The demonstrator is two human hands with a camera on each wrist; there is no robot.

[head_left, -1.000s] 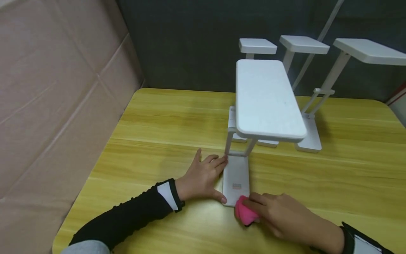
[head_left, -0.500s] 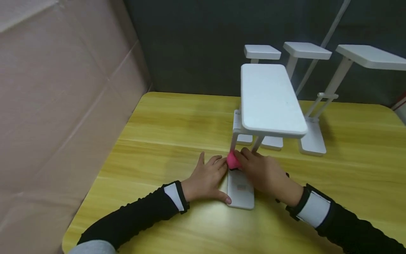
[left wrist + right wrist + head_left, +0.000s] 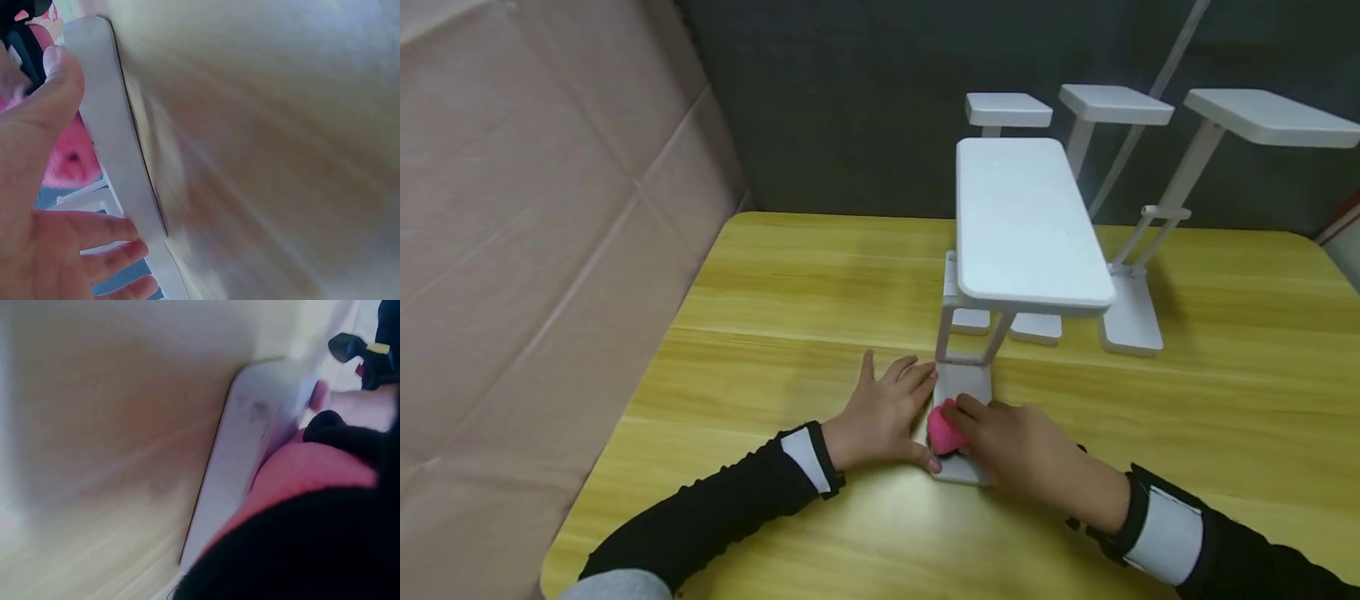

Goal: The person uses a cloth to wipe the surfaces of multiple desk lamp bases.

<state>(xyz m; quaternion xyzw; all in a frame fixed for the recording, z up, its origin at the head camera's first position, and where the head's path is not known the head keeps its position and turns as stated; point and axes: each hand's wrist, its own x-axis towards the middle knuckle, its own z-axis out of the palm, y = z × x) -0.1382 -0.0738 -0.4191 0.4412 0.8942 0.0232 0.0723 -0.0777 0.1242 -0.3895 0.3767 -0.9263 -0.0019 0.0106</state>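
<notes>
A white folding phone or tablet stand [image 3: 1030, 221] stands upright in the head view, its flat base [image 3: 962, 382] on the wooden table. My left hand [image 3: 880, 417] lies at the base's left side, fingers spread and fairly straight, with fingertips and thumb touching its edge. In the left wrist view the thumb and fingers rest along that same edge. My right hand [image 3: 1026, 450] pinches a bunched pink cloth [image 3: 945, 429] against the top of the base. The cloth [image 3: 306, 472] also shows in the right wrist view, beside dark smudges on the base; the fingers there are too dark to make out.
Behind this stand are several similar white stands, including one at the right [image 3: 1131, 312]. A thin pole [image 3: 1180, 50] slants at the back before a dark backdrop [image 3: 850, 100]. Beige sheeting [image 3: 535, 250] hangs along the left edge of the yellow wooden table [image 3: 820, 275].
My right hand moved the cloth from the base's near end up to the hinge, then partway back toward the near end. My left hand stayed at the base's left edge.
</notes>
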